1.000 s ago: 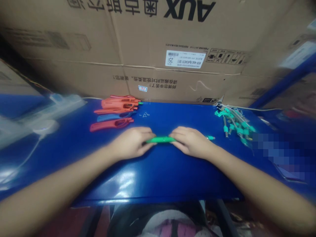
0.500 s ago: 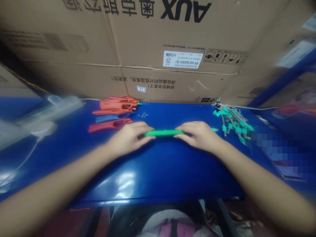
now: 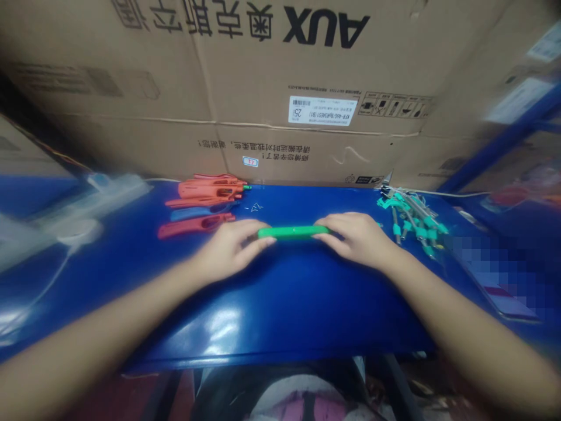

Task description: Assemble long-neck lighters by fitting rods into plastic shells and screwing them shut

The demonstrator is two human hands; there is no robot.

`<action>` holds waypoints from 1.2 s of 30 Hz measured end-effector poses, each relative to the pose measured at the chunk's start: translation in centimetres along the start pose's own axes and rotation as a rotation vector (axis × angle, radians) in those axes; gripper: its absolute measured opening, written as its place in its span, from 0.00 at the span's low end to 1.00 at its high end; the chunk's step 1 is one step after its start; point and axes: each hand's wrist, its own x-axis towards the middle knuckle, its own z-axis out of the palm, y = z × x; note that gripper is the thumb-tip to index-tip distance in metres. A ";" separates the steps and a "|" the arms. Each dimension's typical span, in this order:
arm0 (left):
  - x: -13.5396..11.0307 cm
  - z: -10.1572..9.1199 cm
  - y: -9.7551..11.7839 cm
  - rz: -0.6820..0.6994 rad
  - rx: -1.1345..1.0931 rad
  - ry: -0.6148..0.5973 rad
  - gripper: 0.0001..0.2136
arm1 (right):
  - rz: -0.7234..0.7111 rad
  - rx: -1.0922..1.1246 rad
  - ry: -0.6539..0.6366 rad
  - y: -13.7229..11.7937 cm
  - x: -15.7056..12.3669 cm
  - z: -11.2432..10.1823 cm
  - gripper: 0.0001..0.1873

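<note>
Plainly, the matter turns on the green piece (image 3: 293, 232) and how it spans the gap between the two hands: its long axis runs crosswise, left to right, roughly in line with the near edge of the surface (image 3: 284, 310). The left hand (image 3: 234, 242) has one end and the right hand (image 3: 357, 238) the other, so neither is nearer to it; each is on the piece. Both hands are closed down to a pinch, thumb on the near side and fingers mostly behind, and the middle of the piece shows bare between them. How firmly they press cannot be told, nor whether the piece touches the surface or is just above it. It lies straight ahead of the person, well in from the near edge. Beyond the left hand are the orange shells (image 3: 208, 188), bunched, with a blue shell (image 3: 199, 211) and a red shell (image 3: 190, 227) on their near side; the red one is closest to that hand. Some pale slivers (image 3: 254, 207) lie just past the left fingertips. Out beyond the right hand, and apart from it, is a heap of metal rods (image 3: 414, 216) with teal parts. Behind everything stands a large box (image 3: 258, 99), its print upside down.
</note>
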 end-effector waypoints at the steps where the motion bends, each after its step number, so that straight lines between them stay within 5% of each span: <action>1: 0.0 0.1 0.0 -0.047 -0.056 -0.021 0.12 | 0.020 -0.002 -0.016 -0.1 0.0 0.0 0.15; 5: -0.1 0.9 -0.5 -0.112 -0.144 -0.083 0.13 | 0.113 0.017 -0.175 -1.0 0.2 -0.1 0.17; 13: -0.4 1.2 -1.0 0.126 0.144 -0.165 0.20 | 0.152 0.212 -0.419 -2.4 0.7 -0.5 0.23; 29: -1.2 1.6 0.4 0.268 0.255 -0.271 0.15 | -0.247 0.214 -0.239 -4.1 -0.1 0.7 0.14; 36: -1.0 1.3 0.4 0.299 0.278 -0.265 0.16 | -0.226 0.183 -0.247 -3.7 -0.1 0.1 0.15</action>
